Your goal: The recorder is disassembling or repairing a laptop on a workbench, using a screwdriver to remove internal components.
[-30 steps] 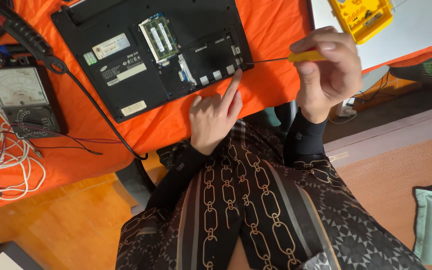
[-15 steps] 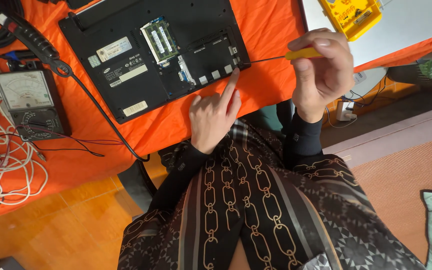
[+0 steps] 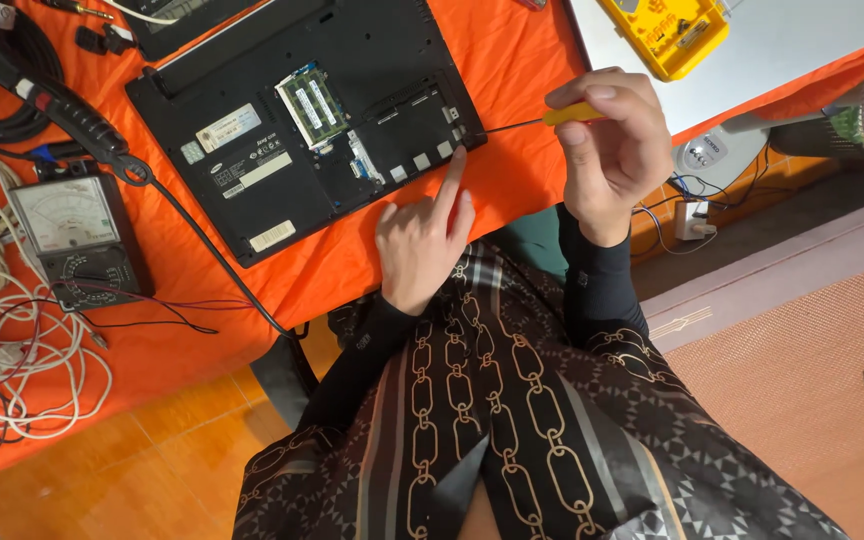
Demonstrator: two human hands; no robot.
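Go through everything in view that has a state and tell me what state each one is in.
laptop: upside down, bottom panel off, memory exposed.
screwdriver: held, tip at laptop's corner.
right hand: closed on the yellow handle.
left hand: index finger extended, touching laptop edge.
analog meter: face up on the orange cloth.
yellow case: lies open.

The left hand (image 3: 422, 240) lies palm down, index finger stretched forward to the near edge of the opened black laptop base (image 3: 302, 120), other fingers loosely curled. The right hand (image 3: 607, 145), raised beside that edge, pinches a slim yellow-handled screwdriver (image 3: 542, 118). Both forearms wear black sleeves.
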